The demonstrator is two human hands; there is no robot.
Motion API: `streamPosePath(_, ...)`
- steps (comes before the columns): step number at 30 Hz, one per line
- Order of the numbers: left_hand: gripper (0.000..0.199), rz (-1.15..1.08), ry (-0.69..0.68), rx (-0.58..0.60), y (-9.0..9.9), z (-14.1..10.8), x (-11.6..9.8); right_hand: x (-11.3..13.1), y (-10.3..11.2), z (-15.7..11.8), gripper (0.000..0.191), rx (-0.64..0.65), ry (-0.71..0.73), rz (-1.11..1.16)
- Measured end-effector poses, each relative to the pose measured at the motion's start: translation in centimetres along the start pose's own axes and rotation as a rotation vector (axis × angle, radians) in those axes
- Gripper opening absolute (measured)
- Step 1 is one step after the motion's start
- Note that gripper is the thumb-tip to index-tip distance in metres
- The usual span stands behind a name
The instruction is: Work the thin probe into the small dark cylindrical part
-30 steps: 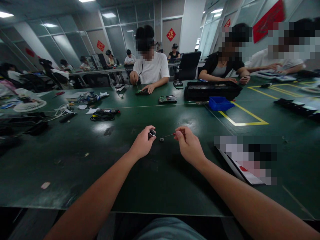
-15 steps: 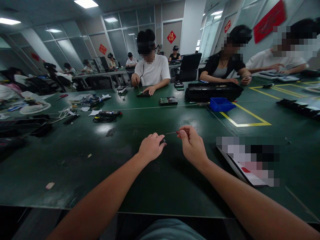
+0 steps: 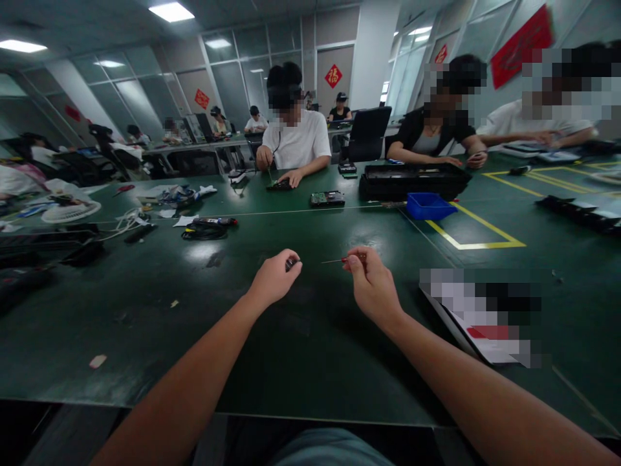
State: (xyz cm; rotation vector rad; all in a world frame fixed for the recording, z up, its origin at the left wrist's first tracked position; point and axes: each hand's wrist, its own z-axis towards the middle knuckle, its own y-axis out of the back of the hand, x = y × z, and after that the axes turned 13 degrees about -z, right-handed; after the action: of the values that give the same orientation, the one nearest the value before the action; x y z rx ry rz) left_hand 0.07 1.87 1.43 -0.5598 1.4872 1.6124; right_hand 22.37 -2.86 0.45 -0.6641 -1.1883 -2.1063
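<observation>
My left hand [image 3: 275, 277] is closed around a small dark object [image 3: 291, 264], mostly hidden by the fingers, so its kind does not show. To the right of it, my right hand [image 3: 372, 281] grips a thin screwdriver with a red handle [image 3: 345, 259]. The screwdriver's slim shaft [image 3: 332, 261] points left toward my left hand, with a gap between the tip and the fingers. Both hands are over the green table [image 3: 310, 362].
A blue bin [image 3: 429, 206] and a long black casing [image 3: 412, 181] lie ahead right. A circuit board device [image 3: 327, 199] sits further ahead. Coiled black cable [image 3: 206, 230] lies left. A pale flat item [image 3: 466, 317] is beside my right arm. A person [image 3: 295, 136] works opposite.
My left hand has moved left, away from the screwdriver tip, with the small dark object in its fingers. My right hand has stayed nearly in place.
</observation>
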Motion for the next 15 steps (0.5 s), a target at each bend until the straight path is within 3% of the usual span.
streamPosePath(5, 0.017, -0.816, 0.188, -0.229, 5.6, 0.2, 0.3, 0.3, 0.2, -0.1, 0.021, 0.035, -0.007, -0.003)
streamPosePath(7, 0.014, -1.029, 0.237, -0.34, 8.4, -0.3, 0.8, 0.4, 0.3, -0.1, 0.021, 0.04, -0.01, -0.004)
streamPosePath(10, 0.005, -1.095, 0.331, -0.532, 12.8, -1.8, 2.3, 0.5, 0.4, -0.1, 0.02, 0.047, -0.004, -0.004)
streamPosePath(12, 0.01, -1.068, 0.365, -0.692, 16.0, -3.0, 3.8, 0.5, 0.4, 0.0, 0.02, 0.059, 0.001, -0.002)
streamPosePath(15, 0.015, -0.979, 0.399, -0.991, 20.9, -5.2, 6.5, 0.3, 0.3, 0.0, 0.02, 0.068, 0.002, 0.007)
